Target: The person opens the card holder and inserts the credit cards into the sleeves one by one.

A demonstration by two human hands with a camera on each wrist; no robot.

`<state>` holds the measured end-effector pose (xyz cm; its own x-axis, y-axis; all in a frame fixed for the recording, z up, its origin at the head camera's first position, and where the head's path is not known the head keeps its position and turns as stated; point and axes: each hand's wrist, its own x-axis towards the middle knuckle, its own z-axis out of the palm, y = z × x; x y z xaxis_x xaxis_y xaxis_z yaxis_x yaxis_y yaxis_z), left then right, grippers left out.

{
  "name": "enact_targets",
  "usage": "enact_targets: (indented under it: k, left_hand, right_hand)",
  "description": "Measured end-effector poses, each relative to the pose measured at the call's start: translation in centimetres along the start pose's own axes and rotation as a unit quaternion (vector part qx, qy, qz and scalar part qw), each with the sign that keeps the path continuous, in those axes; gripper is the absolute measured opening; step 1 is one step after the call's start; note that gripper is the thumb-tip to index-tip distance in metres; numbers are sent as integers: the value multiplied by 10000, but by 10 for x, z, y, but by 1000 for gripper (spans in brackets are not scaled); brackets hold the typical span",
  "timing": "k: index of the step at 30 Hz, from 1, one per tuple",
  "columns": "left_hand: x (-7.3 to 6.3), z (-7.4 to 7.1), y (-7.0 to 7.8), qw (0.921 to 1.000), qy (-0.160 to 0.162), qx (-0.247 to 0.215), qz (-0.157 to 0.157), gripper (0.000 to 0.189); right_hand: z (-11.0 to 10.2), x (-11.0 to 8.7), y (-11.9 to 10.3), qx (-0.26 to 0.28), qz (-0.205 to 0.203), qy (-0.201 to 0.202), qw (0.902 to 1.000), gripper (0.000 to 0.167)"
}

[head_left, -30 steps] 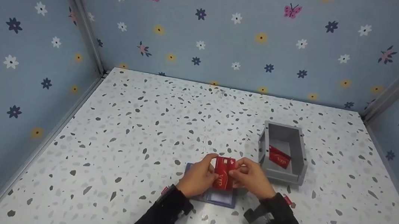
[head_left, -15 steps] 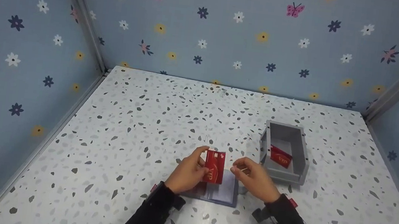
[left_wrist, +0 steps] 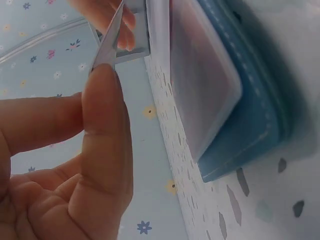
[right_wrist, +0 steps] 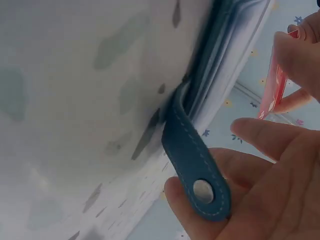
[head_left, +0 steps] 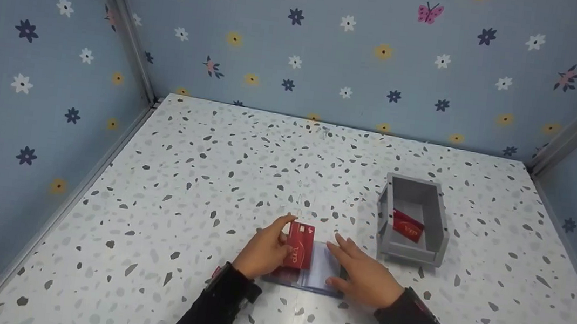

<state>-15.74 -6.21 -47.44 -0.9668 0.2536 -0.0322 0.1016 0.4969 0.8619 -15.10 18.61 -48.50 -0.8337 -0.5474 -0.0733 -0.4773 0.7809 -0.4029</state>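
Observation:
My left hand pinches a red VIP card upright over the left part of an opened card holder. Seen edge-on in the left wrist view, the card sits at the tips of thumb and finger. The holder has a blue stitched cover and clear plastic sleeves. My right hand is at the holder's right edge with its fingers extended, holding nothing. In the right wrist view the holder's blue strap with a metal snap lies across its fingers.
A grey open bin stands to the right behind my right hand, with a red VIP card inside. The speckled white table is bounded by flowered blue walls at the back and sides.
My right hand has let go of the red card, moved right and straightened its fingers. My left hand has carried the card left, uncovering the holder's right-hand sleeve.

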Motion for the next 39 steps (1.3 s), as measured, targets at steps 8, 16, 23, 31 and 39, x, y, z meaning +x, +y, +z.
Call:
enact_targets:
  k: [8,16,23,31,39]
  left_hand:
    - [1,2,-4,9990,-163,231,-347,63]
    - [3,7,-7,9985,-349,348,-248,61]
    - [5,12,-7,9974,-468,479,-279,61]
    - [5,16,-3,9961,-501,634,-352,60]
    - [4,19,-1,9958,-509,60,-753,58]
  right_hand:
    - [6,-1,4,-339,124,-218,9991,77]
    - [6,-3,6,-299,211,-293,9989,80]
    - [5,-3,6,-141,265,-369,9989,80]
    - [4,-2,6,-46,271,-426,9987,79]
    - [3,-2,5,-9,285,-426,9987,79]
